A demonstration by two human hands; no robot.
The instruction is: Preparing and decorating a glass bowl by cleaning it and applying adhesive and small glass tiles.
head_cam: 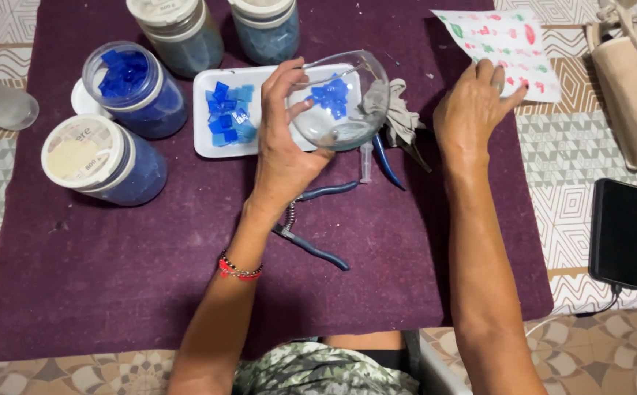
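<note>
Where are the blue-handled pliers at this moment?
In the head view, the blue-handled pliers lie open on the purple mat, just beneath the left hand that holds the glass bowl.

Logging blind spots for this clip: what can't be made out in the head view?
- Two top jars: upper parts cut off by the frame's top edge.
- Blue-handled pliers: jaws hidden under the left hand.
- Tools beside the grey rag: kind unclear, partly covered by rag and glass bowl.
- Patterned paper sheet: motifs too small; the right hand covers its lower corner.
- Beige bag: cut off at the right edge.
</note>
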